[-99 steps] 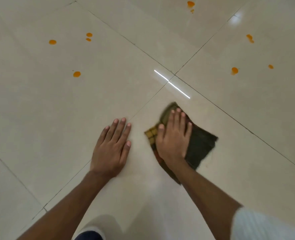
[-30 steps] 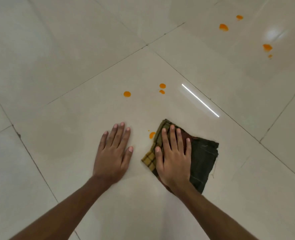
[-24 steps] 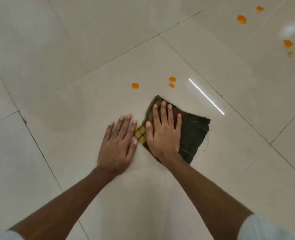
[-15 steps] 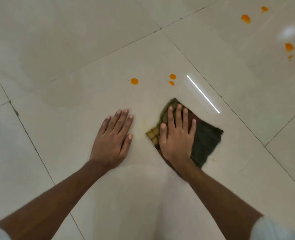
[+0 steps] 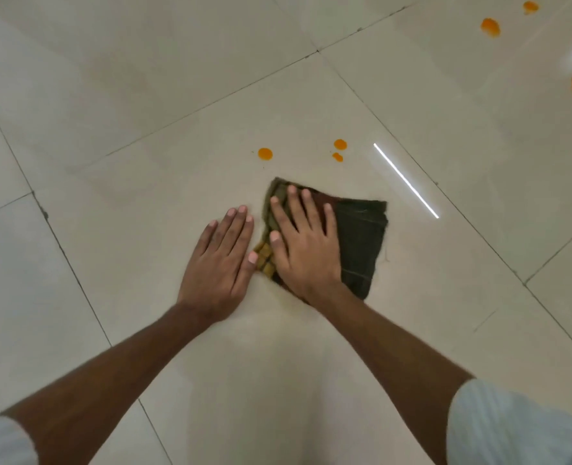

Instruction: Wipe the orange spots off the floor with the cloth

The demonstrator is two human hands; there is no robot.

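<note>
Fingers point(image 5: 306, 204) of the right hand point(image 5: 306, 250) spread flat, pressing down on the cloth point(image 5: 362, 239), not curled round it; left hand point(image 5: 222, 260) also flat and splayed on the bare floor point(image 5: 127, 229), thumb tip right at the cloth's yellow checked corner, touching or nearly, hard to say; cloth folded, dark green with a reddish band, lying mid-tile, left half mostly hidden under the right palm so whatever's underneath can't be made out; three orange spots just beyond the cloth's far edge, one round point(image 5: 265, 154), a pair point(image 5: 340, 144) to its right; more spots point(image 5: 490, 26) far off at top right, one close to the frame edge; pale sleeves point(image 5: 513, 427) cut off at the bottom corners; bright thin reflection streak point(image 5: 407, 181) right of the cloth; no containers anywhere.
</note>
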